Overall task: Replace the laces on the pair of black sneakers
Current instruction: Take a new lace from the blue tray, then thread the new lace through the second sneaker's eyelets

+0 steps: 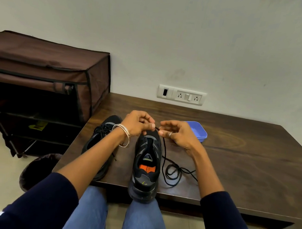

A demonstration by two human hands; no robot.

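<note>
Both hands worked at the toe end of the unlaced sneaker (147, 163): left hand (137, 124) pinched the tip of the black lace (172, 171), right hand (177, 133) half open, fingers just beside that tip. Nearest, this sneaker's heel overhung the bench (245, 164) edge, eyelets appearing bare; most of the lace lay coiled on the bench to its right. Beside it on the left, the second sneaker (101, 137) remained laced. Judged progress: early, threading only starting on 1 of 2. Farther back sat a blue tray (199, 132).
</note>
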